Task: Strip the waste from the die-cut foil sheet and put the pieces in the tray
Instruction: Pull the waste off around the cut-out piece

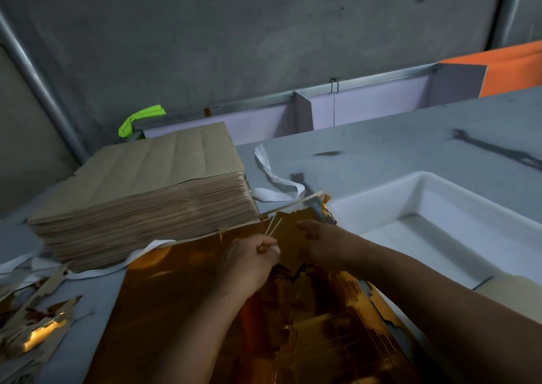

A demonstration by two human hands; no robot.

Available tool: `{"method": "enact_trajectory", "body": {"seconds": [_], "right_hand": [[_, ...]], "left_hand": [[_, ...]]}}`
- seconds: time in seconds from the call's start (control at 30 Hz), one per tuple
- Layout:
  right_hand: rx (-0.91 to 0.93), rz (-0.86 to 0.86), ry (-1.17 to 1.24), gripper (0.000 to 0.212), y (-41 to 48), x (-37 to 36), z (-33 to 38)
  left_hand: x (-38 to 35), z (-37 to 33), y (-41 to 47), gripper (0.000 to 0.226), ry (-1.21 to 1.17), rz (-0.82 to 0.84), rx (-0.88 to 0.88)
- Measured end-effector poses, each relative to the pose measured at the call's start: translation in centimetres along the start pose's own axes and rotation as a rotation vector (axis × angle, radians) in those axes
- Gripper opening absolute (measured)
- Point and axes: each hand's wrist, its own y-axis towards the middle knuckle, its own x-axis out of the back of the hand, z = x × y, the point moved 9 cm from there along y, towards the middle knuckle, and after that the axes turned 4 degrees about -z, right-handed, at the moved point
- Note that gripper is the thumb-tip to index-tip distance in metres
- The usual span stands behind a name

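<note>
Head view: both hands meet over the far end of the foil sheet [190,281], which lies on a grey table [381,149].
Left hand [252,260]: fingers curled, thumb and fingertips pinching a few thin strips [272,226] that fan up and away from them.
Right hand [316,234]: just right of the left fingers; its fingers bend down onto the sheet's far corner. I cannot tell whether they pinch it or only press.
Foil sheet: under and nearer than both sets of fingers, running to the bottom of the picture. It is an amber-gold mirror surface with die-cut outlines showing as fine lines near the right forearm.
Sheet edges: the far edge just past the fingertips shows a pale cardboard-coloured back and is lifted. The right edge is ragged — bitten into steps.
Tray [440,207]: white, right of the right hand's fingers, with its near-left corner close to the sheet's lifted corner.
Stack of brown sheets [140,184]: left of and beyond the left fingers, its near corner touching the sheet's far edge.
White strips [272,175]: curled on the table beyond the fingertips, between stack and tray.
Scraps [38,319]: gold and brown offcuts heaped well left of the left hand.
Open room: bare grey table beyond the tray — and a narrow strip between scraps and sheet.
</note>
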Motion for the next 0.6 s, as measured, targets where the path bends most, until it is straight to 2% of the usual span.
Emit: {"method": "enact_trajectory", "body": {"seconds": [0.1, 0.23, 0.4, 0.5, 0.6], "right_hand": [[-0.004, 0.0, -0.031, 0.061, 0.1, -0.1, -0.3], [0.007, -0.002, -0.045, 0.063, -0.1, -0.1, -0.2], [0.03, -0.024, 0.025, 0.047, -0.5, 0.4, 0.3], [0.046, 0.127, 0.039, 0.032, -1.3, -0.9, 0.9], [0.05, 0.437, -0.068, 0.025, -3.0, -3.7, 1.0]], "left_hand": [[1.5, 1.3, -0.2, 0.018, -0.021, -0.015, 0.067], [3.7, 3.8, -0.7, 0.03, -0.033, -0.023, 0.195], [5.4, 6.3, -1.6, 0.037, 0.048, 0.023, 0.329], [5.8, 7.6, -2.3, 0.03, 0.112, 0.074, 0.381], [6.1, 8.7, -3.3, 0.03, 0.117, 0.089, 0.452]]}}
